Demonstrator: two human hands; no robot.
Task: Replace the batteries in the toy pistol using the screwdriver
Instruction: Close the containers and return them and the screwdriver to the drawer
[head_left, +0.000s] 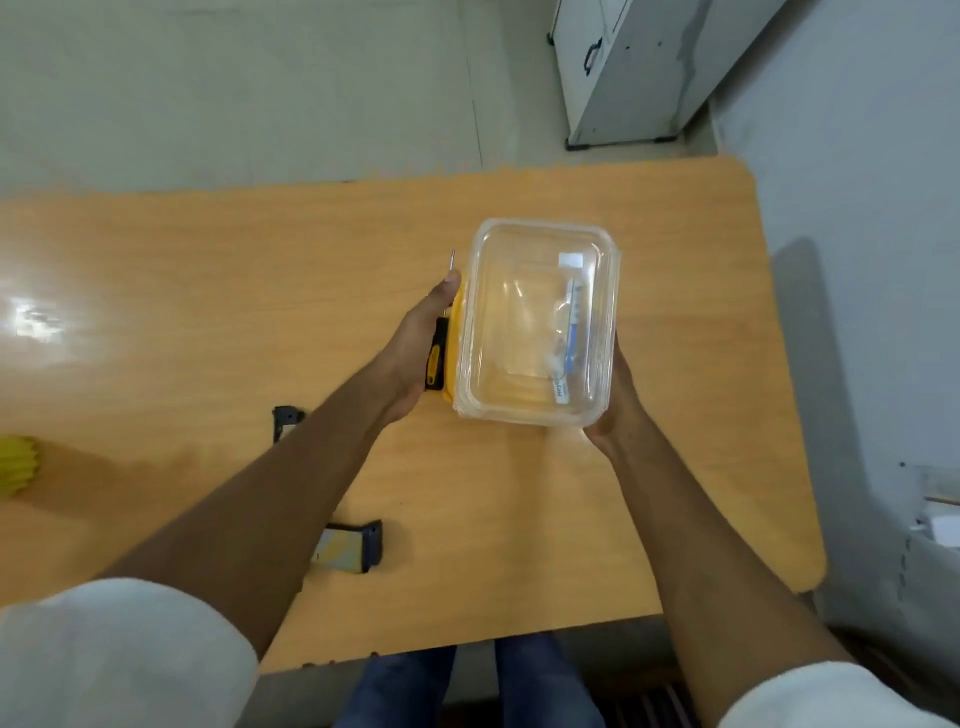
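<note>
Left hand (415, 353) pinching screwdriver (435, 358) against clear container (540, 322); right hand (615, 400) cupping opposite wall. Lower level onto bench (208, 291).

Office-like room: laminate desk (675, 364), grey metal cabinet (623, 78), plain floor (234, 88).

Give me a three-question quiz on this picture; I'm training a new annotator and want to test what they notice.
1. True or false: the clear plastic container is held by both hands.
2. Which hand also holds the screwdriver? A) left hand B) right hand
3. Fill in: the black and yellow piece lies on the ___, beside the left forearm.

Key: 1 true; 2 A; 3 table.
</note>
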